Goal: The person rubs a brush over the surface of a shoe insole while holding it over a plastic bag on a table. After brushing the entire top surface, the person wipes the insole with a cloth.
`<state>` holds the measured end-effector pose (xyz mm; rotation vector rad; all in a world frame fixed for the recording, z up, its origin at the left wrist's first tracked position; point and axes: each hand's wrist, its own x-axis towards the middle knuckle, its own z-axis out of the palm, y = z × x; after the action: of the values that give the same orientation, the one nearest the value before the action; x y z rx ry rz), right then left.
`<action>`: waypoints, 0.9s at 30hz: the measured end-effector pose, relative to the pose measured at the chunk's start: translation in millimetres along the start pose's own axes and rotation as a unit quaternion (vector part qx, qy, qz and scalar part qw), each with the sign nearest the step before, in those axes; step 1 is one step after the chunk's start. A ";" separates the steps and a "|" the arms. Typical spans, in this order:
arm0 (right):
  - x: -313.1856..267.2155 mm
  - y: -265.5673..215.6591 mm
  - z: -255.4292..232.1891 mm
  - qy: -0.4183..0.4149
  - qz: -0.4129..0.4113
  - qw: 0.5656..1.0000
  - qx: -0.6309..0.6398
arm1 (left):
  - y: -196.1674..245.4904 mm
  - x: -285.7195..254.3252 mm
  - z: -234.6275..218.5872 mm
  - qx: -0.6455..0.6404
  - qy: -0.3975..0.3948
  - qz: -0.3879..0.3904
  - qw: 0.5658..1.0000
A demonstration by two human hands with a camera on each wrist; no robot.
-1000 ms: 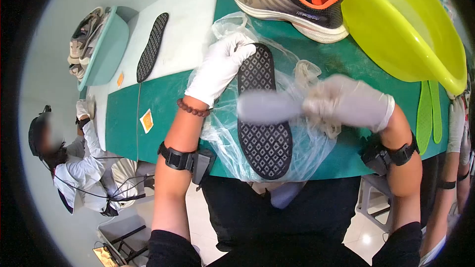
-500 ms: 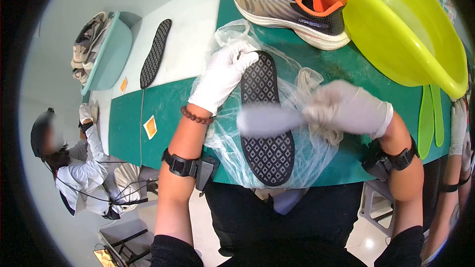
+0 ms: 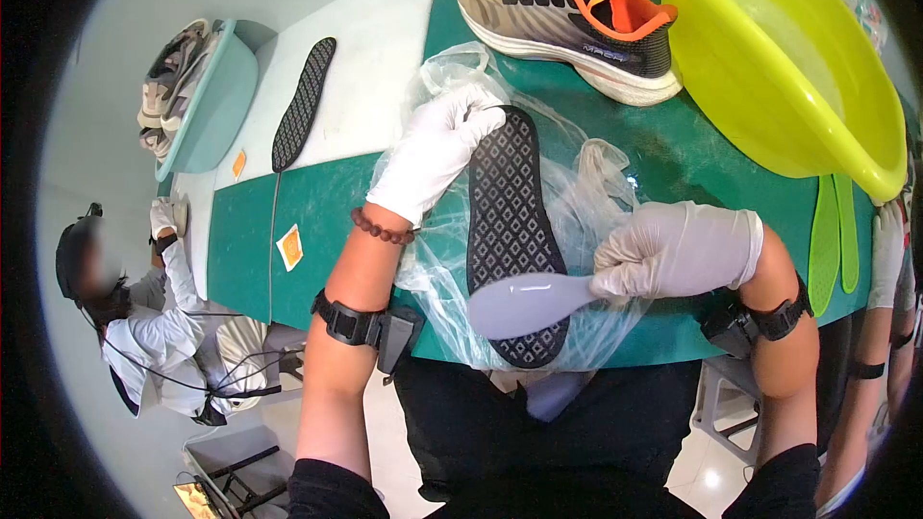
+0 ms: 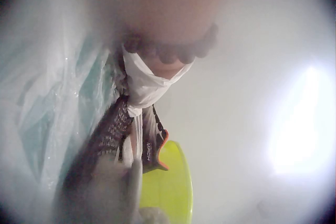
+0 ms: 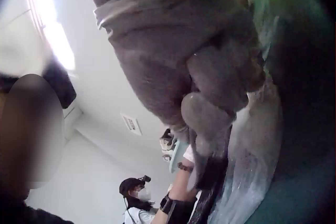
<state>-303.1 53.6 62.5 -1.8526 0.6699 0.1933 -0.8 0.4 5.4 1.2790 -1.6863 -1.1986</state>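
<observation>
A black insole (image 3: 510,202) with a pale diamond pattern lies lengthwise on a clear plastic bag (image 3: 437,279) in the head view. My white-gloved left hand (image 3: 437,149) pinches its far end between thumb and fingers. In my gloved right hand (image 3: 678,250) is the handle of a light grey brush (image 3: 524,306). The brush's smooth oval back faces up and overlaps the insole's near part; its underside is hidden. The right wrist view shows the right hand (image 5: 194,71) with fingers curled round the handle.
A running shoe (image 3: 577,34) stands beyond the bag, beside a yellow-green basin (image 3: 769,86). Green insoles (image 3: 825,240) lie at right. Another black insole (image 3: 305,104) is at far left, near a blue basin (image 3: 213,115) with shoes. A person (image 3: 163,327) sits at left.
My right hand and the brush, blurred before, have come down the insole to its near end and now look sharp. The left hand keeps its pinch at the far end.
</observation>
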 end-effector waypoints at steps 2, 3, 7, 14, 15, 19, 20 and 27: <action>-1.9 -0.2 0.8 0.105 0.011 0.993 0.056 | 1.8 -0.6 1.6 0.004 0.010 -0.001 1.000; -2.4 0.3 1.0 0.157 0.017 0.984 0.083 | 2.6 -0.5 2.7 0.006 0.015 -0.002 1.000; -4.2 -3.7 -1.9 0.076 0.066 0.983 0.154 | 3.1 0.1 2.6 0.014 0.013 0.006 1.000; 2.0 4.4 -0.4 0.140 0.052 0.971 0.187 | 2.0 -1.1 3.7 0.005 0.016 -0.002 1.000; 1.7 6.3 -1.8 0.157 0.059 0.961 0.221 | 0.8 -0.5 3.6 -0.007 0.016 -0.001 1.000; 1.3 6.9 2.3 -0.001 -0.044 0.998 0.053 | 1.0 -0.8 0.4 0.017 0.005 0.005 1.000; -1.2 2.2 -0.6 0.035 -0.030 0.998 0.032 | 0.9 -0.7 0.1 0.027 0.006 0.005 1.000; -4.0 -2.6 -5.0 0.030 0.030 0.995 0.093 | 1.3 -0.8 1.2 0.038 0.009 0.011 0.999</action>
<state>-306.0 51.1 68.3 -1.6660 0.7608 0.1100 -2.1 1.6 6.2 1.3092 -1.7441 -1.1149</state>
